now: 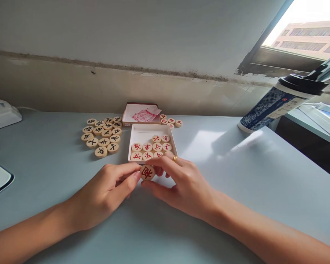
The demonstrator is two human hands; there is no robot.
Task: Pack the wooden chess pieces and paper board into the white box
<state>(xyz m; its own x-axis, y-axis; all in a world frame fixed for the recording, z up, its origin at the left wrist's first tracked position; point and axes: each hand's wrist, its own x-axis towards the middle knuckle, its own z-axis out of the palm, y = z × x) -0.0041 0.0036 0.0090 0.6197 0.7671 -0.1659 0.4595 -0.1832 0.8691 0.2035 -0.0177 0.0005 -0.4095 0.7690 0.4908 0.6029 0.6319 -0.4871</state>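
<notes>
Between both hands, just in front of the white box, a red-lettered Chinese chess piece [147,172] is held with its face turned toward me. My left hand [110,192] pinches its left edge between thumb and forefinger. From the other side, my right hand [185,183], a gold ring on one finger, grips the same piece at its top and lower rim. Rows of red-marked pieces [147,146] lie face up inside the white open box [175,141]. My right fingers hide part of the box's near right corner.
Black-marked pieces [103,142] cluster left of the box. Behind it sits a box lid [126,110] with a folded red-lined sheet [145,115]. A few red pieces [178,123] lie beside the lid. A tall cup [275,102] stands at the right; a white device [2,114] is far left.
</notes>
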